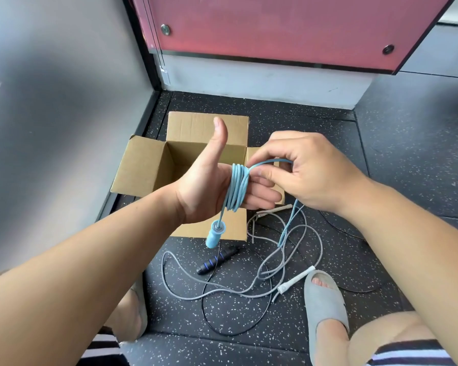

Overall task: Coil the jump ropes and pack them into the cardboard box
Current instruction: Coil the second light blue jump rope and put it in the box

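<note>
Our left hand (204, 186), fingers together, bears blue rope (237, 187) coils. Our right hand (310, 170) pinches it above the cardboard box (140, 167).

This looks like a gym or fitness room. The floor (236, 320) is black rubber matting flecked with white, laid in large tiles with visible seams. A blue jump rope (237, 188), a grey jump rope (296, 280) and a black-handled jump rope (217, 260) are out, below a red bolted panel (275, 30).
</note>
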